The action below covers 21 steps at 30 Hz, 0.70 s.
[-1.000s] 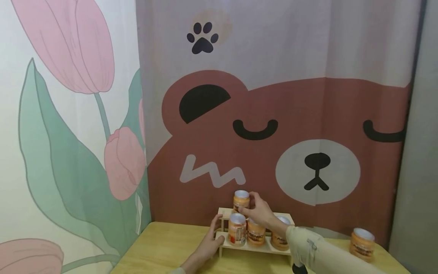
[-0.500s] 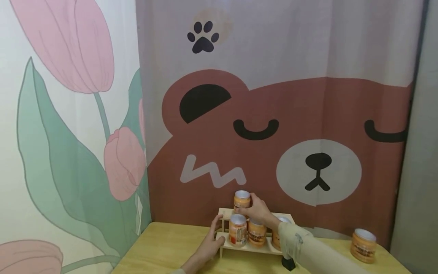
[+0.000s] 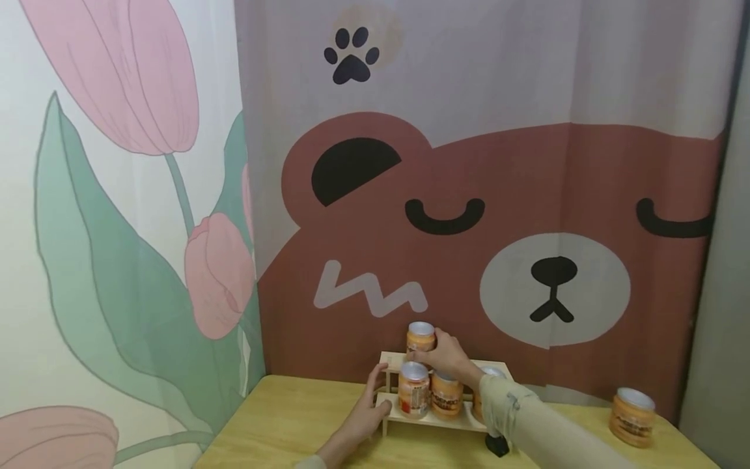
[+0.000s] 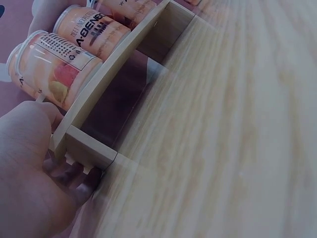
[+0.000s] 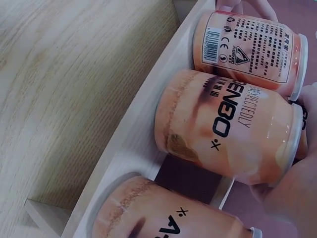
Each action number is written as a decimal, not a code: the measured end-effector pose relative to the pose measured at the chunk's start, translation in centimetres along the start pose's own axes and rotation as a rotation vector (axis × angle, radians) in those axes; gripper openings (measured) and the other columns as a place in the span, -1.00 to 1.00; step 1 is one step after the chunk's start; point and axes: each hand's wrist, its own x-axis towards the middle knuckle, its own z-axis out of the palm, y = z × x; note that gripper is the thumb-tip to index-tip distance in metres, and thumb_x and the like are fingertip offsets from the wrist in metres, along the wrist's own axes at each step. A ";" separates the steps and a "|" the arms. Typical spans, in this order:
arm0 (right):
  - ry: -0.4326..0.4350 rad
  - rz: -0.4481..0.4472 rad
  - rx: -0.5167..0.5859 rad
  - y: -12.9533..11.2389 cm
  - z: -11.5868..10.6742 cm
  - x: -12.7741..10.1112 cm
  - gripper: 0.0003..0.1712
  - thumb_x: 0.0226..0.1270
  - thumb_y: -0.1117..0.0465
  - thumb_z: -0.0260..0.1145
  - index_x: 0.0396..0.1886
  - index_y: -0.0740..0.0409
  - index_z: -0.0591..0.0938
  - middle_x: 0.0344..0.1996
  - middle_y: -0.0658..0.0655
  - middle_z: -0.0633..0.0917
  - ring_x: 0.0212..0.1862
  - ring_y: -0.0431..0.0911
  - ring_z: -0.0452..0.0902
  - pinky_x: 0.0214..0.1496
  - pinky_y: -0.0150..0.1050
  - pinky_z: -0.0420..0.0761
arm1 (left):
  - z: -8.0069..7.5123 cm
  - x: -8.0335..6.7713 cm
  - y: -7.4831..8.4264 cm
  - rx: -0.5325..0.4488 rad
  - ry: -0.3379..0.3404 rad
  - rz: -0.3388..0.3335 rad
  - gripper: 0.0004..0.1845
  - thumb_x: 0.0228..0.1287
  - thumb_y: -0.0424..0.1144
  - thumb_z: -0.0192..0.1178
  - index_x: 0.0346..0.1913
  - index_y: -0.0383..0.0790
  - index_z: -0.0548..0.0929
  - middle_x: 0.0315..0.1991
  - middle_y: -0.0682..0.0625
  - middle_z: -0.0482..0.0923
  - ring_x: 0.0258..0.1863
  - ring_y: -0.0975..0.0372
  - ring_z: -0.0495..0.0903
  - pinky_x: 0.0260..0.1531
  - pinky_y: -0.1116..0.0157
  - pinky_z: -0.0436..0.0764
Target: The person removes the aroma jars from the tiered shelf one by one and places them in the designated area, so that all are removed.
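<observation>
Three orange drink cans with silver tops point(image 3: 446, 394) are seen standing in a row on the lower step of a pale wooden two-step rack point(image 3: 436, 420) on the light wooden table point(image 3: 281, 423). A fourth orange can point(image 3: 420, 337), upright on the upper step at 12 o'clock of that row, is gripped by the curled fingers of the right hand point(image 3: 448, 357). The rack's end at 9 o'clock is held by the left hand point(image 3: 366, 413), thumb in front and fingers behind; a fifth orange can point(image 3: 631, 417) is noted well apart at 3 o'clock.
</observation>
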 end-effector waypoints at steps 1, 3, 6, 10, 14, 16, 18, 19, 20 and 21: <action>0.005 0.002 -0.005 0.1 0.0 0.0 -0.12 0.14 -0.09 0.57 0.27 0.36 0.46 -0.10 0.16 0.68 -0.10 0.05 0.65 -0.08 0.08 0.62 | 0.0 0.0 0.0 0.002 -0.002 0.001 -0.12 0.36 -0.36 0.15 0.59 0.35 0.04 0.53 -0.28 0.03 0.47 -0.24 0.06 0.11 -0.17 0.34; 0.012 0.004 -0.014 0.1 0.0 0.0 -0.13 0.14 -0.09 0.57 0.26 0.36 0.47 -0.11 0.16 0.69 -0.10 0.04 0.65 -0.08 0.06 0.62 | 0.1 0.0 0.0 0.005 -0.003 -0.001 -0.12 0.37 -0.35 0.15 0.59 0.35 0.04 0.53 -0.27 0.03 0.47 -0.23 0.06 0.14 -0.20 0.32; 0.011 0.000 -0.017 0.1 -0.1 0.0 -0.13 0.14 -0.10 0.58 0.25 0.37 0.47 -0.13 0.15 0.68 -0.13 0.03 0.65 -0.11 0.06 0.62 | 0.1 0.0 0.1 0.006 -0.007 0.009 -0.14 0.38 -0.35 0.14 0.59 0.32 0.03 0.55 -0.25 0.00 0.47 -0.22 0.06 0.21 -0.29 0.23; -0.001 -0.001 -0.017 0.0 -0.5 -0.2 -0.17 0.18 -0.09 0.55 0.22 0.39 0.48 -0.16 0.16 0.68 -0.16 0.02 0.65 -0.15 0.03 0.62 | 0.3 0.1 0.1 0.006 -0.005 0.015 -0.14 0.39 -0.36 0.14 0.59 0.32 0.04 0.54 -0.25 0.02 0.47 -0.22 0.07 0.23 -0.33 0.19; -0.015 0.004 -0.043 0.1 -0.9 -0.5 -0.21 0.22 -0.08 0.52 0.21 0.40 0.49 -0.14 0.19 0.68 -0.15 0.04 0.64 -0.14 0.04 0.61 | 0.3 0.0 0.1 0.012 0.004 0.011 -0.12 0.36 -0.38 0.15 0.60 0.31 0.04 0.51 -0.29 0.07 0.46 -0.26 0.08 0.19 -0.36 0.22; -0.016 -0.006 -0.058 0.2 -1.1 -0.6 -0.19 0.21 -0.10 0.52 0.21 0.41 0.49 -0.13 0.20 0.68 -0.14 0.06 0.64 -0.15 0.07 0.61 | 0.3 -0.1 0.1 0.014 0.004 0.012 -0.13 0.37 -0.38 0.14 0.60 0.28 0.03 0.51 -0.31 0.06 0.46 -0.27 0.07 0.19 -0.39 0.19; -0.009 -0.004 -0.061 0.3 -1.3 -0.6 -0.18 0.18 -0.12 0.54 0.21 0.38 0.50 -0.14 0.18 0.68 -0.15 0.05 0.64 -0.15 0.08 0.60 | 0.2 -0.2 0.1 0.016 0.002 0.016 -0.13 0.38 -0.37 0.13 0.61 0.26 0.02 0.51 -0.33 0.04 0.46 -0.29 0.06 0.18 -0.41 0.18; -0.005 -0.005 -0.060 0.3 -1.4 -0.6 -0.17 0.16 -0.12 0.55 0.21 0.37 0.50 -0.15 0.17 0.68 -0.16 0.04 0.64 -0.17 0.08 0.60 | 0.2 -0.1 0.1 0.014 0.001 0.016 -0.14 0.39 -0.37 0.13 0.61 0.26 0.02 0.52 -0.33 0.03 0.46 -0.28 0.05 0.18 -0.41 0.18; -0.004 -0.005 -0.056 0.4 -1.6 -0.6 -0.17 0.15 -0.11 0.57 0.20 0.36 0.51 -0.16 0.16 0.68 -0.18 0.03 0.64 -0.19 0.07 0.60 | 0.2 -0.1 0.0 0.014 -0.001 0.020 -0.14 0.40 -0.36 0.13 0.61 0.26 0.02 0.53 -0.34 0.01 0.46 -0.29 0.05 0.17 -0.41 0.19; -0.002 -0.004 -0.057 0.4 -1.7 -0.6 -0.17 0.14 -0.12 0.58 0.20 0.36 0.51 -0.17 0.14 0.68 -0.20 0.01 0.63 -0.20 0.06 0.60 | 0.2 -0.2 0.0 0.017 -0.001 0.017 -0.14 0.40 -0.36 0.12 0.61 0.27 0.02 0.53 -0.33 0.00 0.47 -0.28 0.05 0.17 -0.40 0.20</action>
